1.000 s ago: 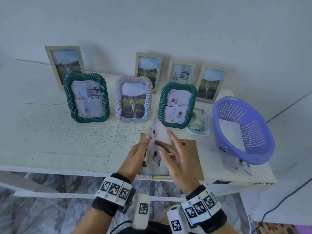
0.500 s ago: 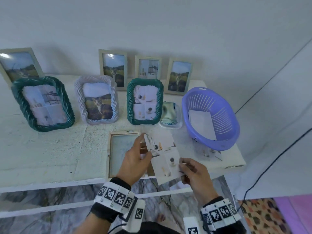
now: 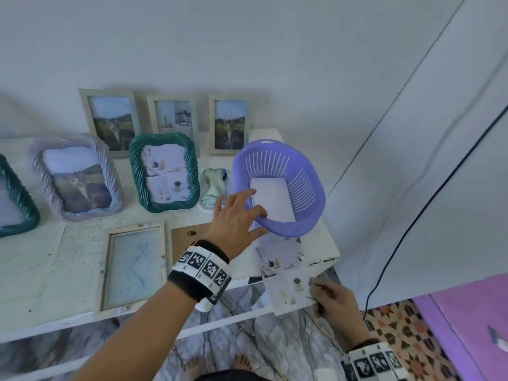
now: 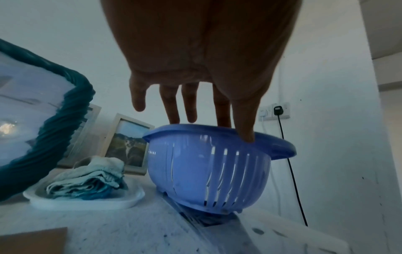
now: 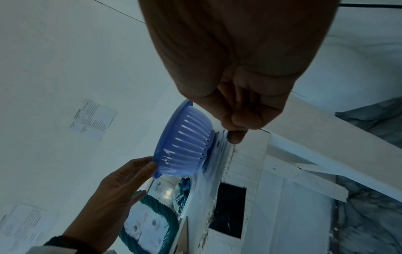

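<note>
At the right end of the white painted table (image 3: 41,270), the left hand (image 3: 236,215) reaches over the near rim of the purple slotted plastic basket (image 3: 308,171). Its fingers are straight and spread. In the left wrist view the thumb tip rests on the outside of the rim and the other fingertips (image 4: 174,118) dip just behind it, with nothing held. The basket stands near the table's right edge on a few loose prints (image 3: 280,254), and a plain white sheet (image 3: 272,202) lies inside it.

Off the front right corner of the table, the right hand (image 3: 334,301) pinches a white photo print (image 3: 288,292) showing small pictures of cups, with thumb and curled fingers on its right edge. The photo print hangs past the table edge, just below the loose prints.

Left of the left wrist, a pale wooden frame (image 3: 132,268) lies flat with its glass up, and a brown backing board (image 3: 189,235) lies just beside it. A folded pale cloth on a white tray (image 3: 214,182) sits between the basket and a green rope-pattern frame (image 3: 165,171), which stands upright. A lilac rope-pattern frame (image 3: 74,177) stands further left. Three pale wooden frames (image 3: 112,122) lean at the wall behind them.
</note>
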The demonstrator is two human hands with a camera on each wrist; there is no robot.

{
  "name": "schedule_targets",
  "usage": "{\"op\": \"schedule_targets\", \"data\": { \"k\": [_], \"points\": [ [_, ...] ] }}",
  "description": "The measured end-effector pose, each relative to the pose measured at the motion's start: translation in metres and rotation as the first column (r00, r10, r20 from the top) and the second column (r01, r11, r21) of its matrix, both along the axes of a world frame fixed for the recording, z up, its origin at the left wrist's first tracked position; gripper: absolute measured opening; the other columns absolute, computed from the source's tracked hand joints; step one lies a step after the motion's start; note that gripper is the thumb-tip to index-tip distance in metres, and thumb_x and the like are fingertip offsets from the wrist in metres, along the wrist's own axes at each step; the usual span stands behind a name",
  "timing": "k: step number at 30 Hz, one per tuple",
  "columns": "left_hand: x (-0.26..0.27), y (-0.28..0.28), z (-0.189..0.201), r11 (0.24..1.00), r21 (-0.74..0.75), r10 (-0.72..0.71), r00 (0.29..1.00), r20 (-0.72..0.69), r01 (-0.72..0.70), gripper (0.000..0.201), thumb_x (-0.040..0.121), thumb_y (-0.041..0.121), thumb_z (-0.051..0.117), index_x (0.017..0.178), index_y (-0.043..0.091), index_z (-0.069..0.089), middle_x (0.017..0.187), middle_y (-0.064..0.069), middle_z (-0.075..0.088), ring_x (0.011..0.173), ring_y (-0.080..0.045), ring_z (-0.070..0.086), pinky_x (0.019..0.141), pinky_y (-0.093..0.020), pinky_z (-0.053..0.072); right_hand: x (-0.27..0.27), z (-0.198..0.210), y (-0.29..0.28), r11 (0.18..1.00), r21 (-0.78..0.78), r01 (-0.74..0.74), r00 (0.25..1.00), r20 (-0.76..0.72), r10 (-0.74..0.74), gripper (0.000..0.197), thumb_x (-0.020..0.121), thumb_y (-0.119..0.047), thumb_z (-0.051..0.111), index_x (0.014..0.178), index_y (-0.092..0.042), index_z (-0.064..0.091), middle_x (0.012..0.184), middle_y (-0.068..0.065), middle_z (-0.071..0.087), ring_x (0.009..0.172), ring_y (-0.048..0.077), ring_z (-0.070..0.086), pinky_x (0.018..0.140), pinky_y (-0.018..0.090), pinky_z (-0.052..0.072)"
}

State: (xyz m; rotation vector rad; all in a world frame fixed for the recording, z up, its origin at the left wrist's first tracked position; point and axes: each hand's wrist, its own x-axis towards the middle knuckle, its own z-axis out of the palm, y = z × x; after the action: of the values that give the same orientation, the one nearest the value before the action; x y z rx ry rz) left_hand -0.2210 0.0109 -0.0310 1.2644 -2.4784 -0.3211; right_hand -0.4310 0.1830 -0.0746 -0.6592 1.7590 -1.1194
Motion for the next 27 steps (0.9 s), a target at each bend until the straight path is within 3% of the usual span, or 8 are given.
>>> {"op": "schedule_targets", "data": {
  "k": [4, 7, 9, 12, 15, 19, 24, 27],
  "points": [
    [0.000, -0.009, 0.006, 0.999, -0.023, -0.034, 0.990, -0.136, 0.032, 0.040, 0.087, 0.057, 0.046, 0.108, 0.028, 0.064, 0.141, -0.007, 0.045, 0.116, -0.032, 0.054, 0.094, -0.051, 0.045, -0.009, 0.006, -0.024, 0.999, -0.038, -0.021, 0.998, -0.066, 0.018, 0.010, 0.093, -0.001, 0.057, 0.093, 0.000, 0.067, 0.056, 0.006, 0.061, 0.045, 0.015, 0.051, 0.047, 0.025, 0.046],
    [-0.001, -0.012, 0.009, 0.999, -0.032, -0.044, 0.978, -0.203, 0.038, 0.040, 0.089, 0.056, 0.048, 0.110, 0.026, 0.064, 0.140, -0.007, 0.044, 0.118, -0.029, 0.052, 0.090, -0.042, 0.047, -0.014, 0.007, -0.057, 0.997, -0.038, -0.063, 0.987, -0.148, 0.057, 0.014, 0.092, -0.007, 0.060, 0.087, 0.005, 0.065, 0.054, 0.008, 0.063, 0.045, 0.017, 0.055, 0.053, 0.032, 0.052],
    [-0.002, -0.012, 0.008, 0.998, -0.044, -0.048, 0.977, -0.210, 0.040, 0.039, 0.089, 0.056, 0.049, 0.110, 0.026, 0.064, 0.141, -0.006, 0.043, 0.120, -0.027, 0.051, 0.090, -0.041, 0.047, -0.017, 0.006, -0.079, 0.994, 0.013, -0.109, 0.960, -0.259, 0.109, 0.019, 0.091, -0.014, 0.060, 0.080, 0.001, 0.063, 0.054, 0.008, 0.065, 0.047, 0.019, 0.059, 0.059, 0.036, 0.053],
    [0.001, -0.007, 0.002, 0.998, -0.020, -0.058, 0.973, -0.224, 0.055, 0.039, 0.089, 0.055, 0.050, 0.110, 0.026, 0.064, 0.142, -0.005, 0.041, 0.122, -0.025, 0.049, 0.091, -0.037, 0.047, -0.020, 0.004, -0.103, 0.979, 0.101, -0.179, 0.856, -0.475, 0.205, 0.033, 0.091, -0.029, 0.059, 0.066, -0.009, 0.052, 0.051, 0.003, 0.062, 0.048, 0.018, 0.057, 0.053, 0.028, 0.046],
    [0.004, 0.000, -0.007, 0.998, 0.008, -0.057, 0.974, -0.217, 0.060, 0.037, 0.090, 0.054, 0.052, 0.112, 0.027, 0.063, 0.144, -0.005, 0.038, 0.123, -0.025, 0.049, 0.095, -0.036, 0.046, -0.023, 0.000, -0.111, 0.949, 0.223, -0.223, 0.691, -0.650, 0.315, 0.042, 0.090, -0.041, 0.056, 0.059, -0.017, 0.043, 0.056, -0.002, 0.052, 0.053, 0.015, 0.049, 0.048, 0.025, 0.032],
    [0.007, 0.009, -0.018, 0.999, 0.017, -0.044, 0.978, -0.205, 0.049, 0.034, 0.089, 0.052, 0.054, 0.112, 0.028, 0.064, 0.146, -0.004, 0.037, 0.123, -0.025, 0.049, 0.092, -0.037, 0.048, -0.036, -0.001, -0.107, 0.910, 0.306, -0.279, 0.618, -0.668, 0.414, 0.043, 0.089, -0.050, 0.053, 0.063, -0.018, 0.044, 0.060, -0.003, 0.051, 0.061, 0.019, 0.052, 0.052, 0.027, 0.034],
    [0.010, 0.017, -0.028, 0.999, 0.018, -0.024, 0.976, -0.217, 0.029, 0.035, 0.090, 0.054, 0.053, 0.112, 0.029, 0.063, 0.146, -0.003, 0.037, 0.129, -0.024, 0.046, 0.096, -0.041, 0.050, -0.080, 0.040, -0.127, 0.955, 0.233, -0.184, 0.525, -0.798, 0.296, 0.038, 0.091, -0.044, 0.050, 0.067, -0.015, 0.050, 0.070, 0.003, 0.058, 0.069, 0.028, 0.057, 0.060, 0.029, 0.040],
    [0.007, 0.020, -0.029, 1.000, 0.008, 0.002, 0.968, -0.253, 0.000, 0.036, 0.088, 0.056, 0.054, 0.111, 0.031, 0.064, 0.150, -0.004, 0.032, 0.140, -0.025, 0.033, 0.108, -0.040, 0.037, -0.092, 0.089, -0.165, 0.956, 0.157, -0.248, 0.378, -0.893, 0.244, 0.031, 0.094, -0.036, 0.050, 0.072, -0.014, 0.052, 0.069, 0.003, 0.057, 0.064, 0.026, 0.052, 0.059, 0.028, 0.036]
  ]
}}
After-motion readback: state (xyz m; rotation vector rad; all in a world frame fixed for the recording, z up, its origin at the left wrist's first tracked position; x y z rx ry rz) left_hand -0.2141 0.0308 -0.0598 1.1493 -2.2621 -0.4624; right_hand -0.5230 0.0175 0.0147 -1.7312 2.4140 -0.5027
